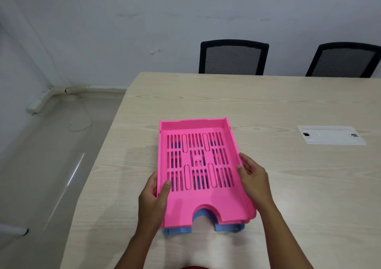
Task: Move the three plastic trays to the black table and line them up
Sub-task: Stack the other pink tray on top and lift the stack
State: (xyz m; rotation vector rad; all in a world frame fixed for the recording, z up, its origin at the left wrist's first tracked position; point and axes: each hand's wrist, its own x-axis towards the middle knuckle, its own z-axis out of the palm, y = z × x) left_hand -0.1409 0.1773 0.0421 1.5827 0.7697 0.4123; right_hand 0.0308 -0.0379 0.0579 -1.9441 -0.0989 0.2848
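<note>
A pink slotted plastic tray [201, 198] lies on top of a stack on the light wooden table [288, 186]. Under it a blue tray [228, 227] shows at the near edge and through the slots. Whether a third tray is between them I cannot tell. My left hand [153, 198] grips the pink tray's left side, thumb inside on the floor of the tray. My right hand [252, 176] holds its right wall, fingers along the outside. No black table is in view.
Two black mesh office chairs [233, 57] [344, 60] stand at the table's far side against a white wall. A white cable cover plate [329, 135] is set into the tabletop at right. To the left is grey floor with a loose cable [82, 122].
</note>
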